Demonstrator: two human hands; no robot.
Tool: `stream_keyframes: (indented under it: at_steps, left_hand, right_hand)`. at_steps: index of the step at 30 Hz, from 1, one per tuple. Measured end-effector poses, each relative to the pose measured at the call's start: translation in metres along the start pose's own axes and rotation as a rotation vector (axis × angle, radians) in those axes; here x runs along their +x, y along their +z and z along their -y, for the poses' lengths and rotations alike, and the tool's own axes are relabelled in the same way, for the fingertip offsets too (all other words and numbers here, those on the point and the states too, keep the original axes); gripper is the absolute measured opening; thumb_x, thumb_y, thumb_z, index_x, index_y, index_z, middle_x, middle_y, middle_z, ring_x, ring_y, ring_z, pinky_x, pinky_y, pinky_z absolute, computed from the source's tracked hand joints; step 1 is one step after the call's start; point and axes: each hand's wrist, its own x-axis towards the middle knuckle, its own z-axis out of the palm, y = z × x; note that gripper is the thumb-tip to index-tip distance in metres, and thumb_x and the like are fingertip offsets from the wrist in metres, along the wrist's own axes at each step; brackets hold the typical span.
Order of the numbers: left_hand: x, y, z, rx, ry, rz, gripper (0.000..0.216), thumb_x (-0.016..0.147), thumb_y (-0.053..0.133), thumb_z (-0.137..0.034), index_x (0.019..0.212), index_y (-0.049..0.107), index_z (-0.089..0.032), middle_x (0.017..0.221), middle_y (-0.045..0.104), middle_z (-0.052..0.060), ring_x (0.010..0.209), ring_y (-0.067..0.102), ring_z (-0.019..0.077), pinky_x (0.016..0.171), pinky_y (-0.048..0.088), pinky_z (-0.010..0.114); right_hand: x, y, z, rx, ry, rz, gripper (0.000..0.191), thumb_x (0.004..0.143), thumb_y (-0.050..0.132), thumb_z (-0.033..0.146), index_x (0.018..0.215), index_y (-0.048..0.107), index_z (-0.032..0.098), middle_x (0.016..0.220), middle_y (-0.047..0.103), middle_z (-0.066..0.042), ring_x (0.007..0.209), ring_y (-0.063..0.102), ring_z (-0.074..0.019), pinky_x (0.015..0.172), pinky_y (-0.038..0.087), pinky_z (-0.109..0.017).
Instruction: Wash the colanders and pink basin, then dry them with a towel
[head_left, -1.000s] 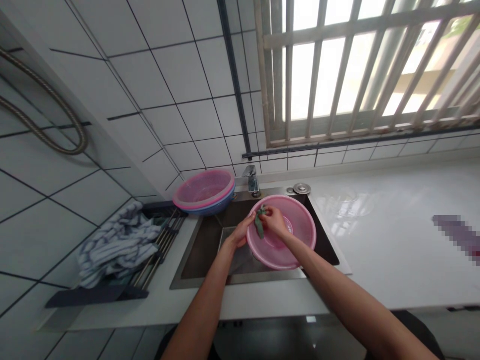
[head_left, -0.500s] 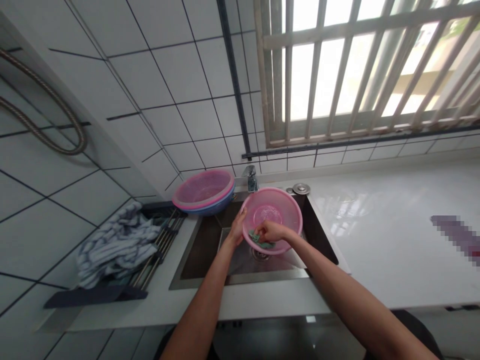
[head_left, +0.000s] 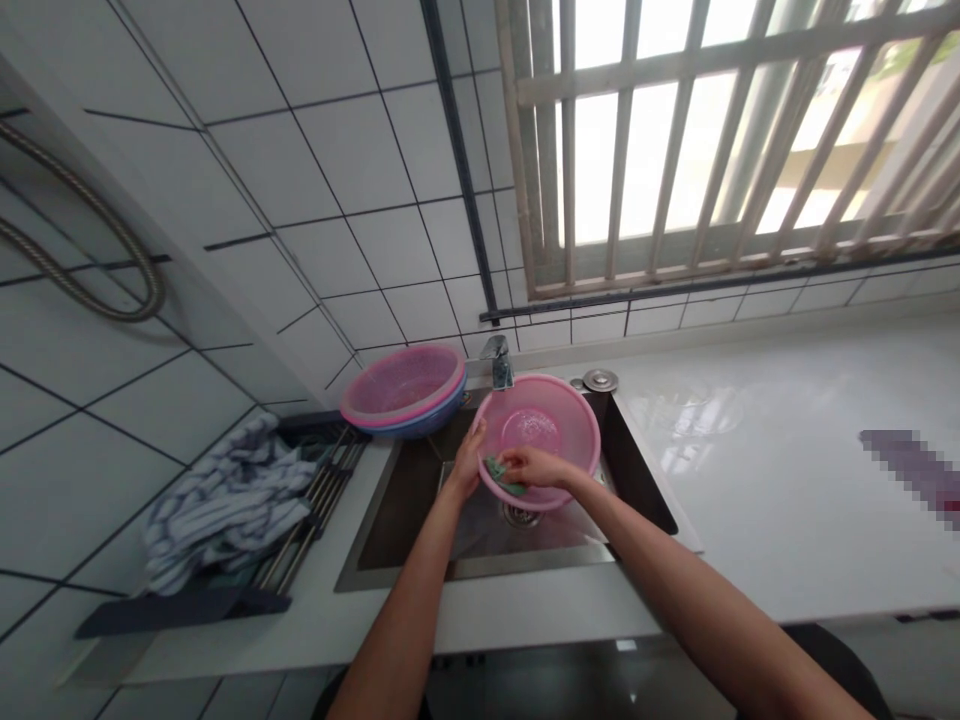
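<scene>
Above the sink, just beyond the left hand and around the right hand, we locate the pink basin, its open side facing up. The left hand is at the left side of this basin; we observe it gripping the rim, with its fingers against the outside of the wall. The right hand is inside the basin, to the right of the left hand; its fingers are bent and press a green cloth to the inner wall, close to the near rim. The cloth shows to the left of and below these fingers. From this angle, we cannot tell whether the basin's underside touches the sink floor.

Nearer the body than the right hand, just past the near rim, we note the drain. Ahead of both hands, beside the far rim, stands the faucet. Ahead of the right hand and to its right, we find a round metal disc. Ahead of the left hand and to its left, an upper bowl sits in a blue lower bowl. Farther left of the left hand, a striped towel rests on a rack.
</scene>
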Motion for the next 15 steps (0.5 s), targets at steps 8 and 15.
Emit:
stream_keyframes:
  at_steps: [8,15]
  left_hand:
    - [0.002,-0.001,0.001,0.049,0.062,-0.032,0.059,0.084,0.079,-0.051,0.133,0.069,-0.02,0.138,0.07,0.011,0.135,0.06,0.0319,0.118,0.042,0.047]
    - [-0.004,0.011,0.014,0.09,-0.013,0.122,0.048,0.079,0.085,-0.048,0.115,0.077,-0.018,0.128,0.075,0.013,0.137,0.058,0.0323,0.121,0.038,0.044]
  right_hand:
    - [-0.005,-0.008,-0.013,-0.308,0.054,0.004,0.008,0.069,0.067,0.012,0.076,0.066,0.016,0.061,0.057,0.006,0.056,0.046,-0.0101,0.057,0.033,-0.022]
    - [0.019,0.007,-0.002,0.175,-0.302,-0.595,0.031,0.082,0.064,0.038,0.105,0.064,0.017,0.096,0.068,-0.006,0.082,0.061,-0.0168,0.073,0.049,-0.025]
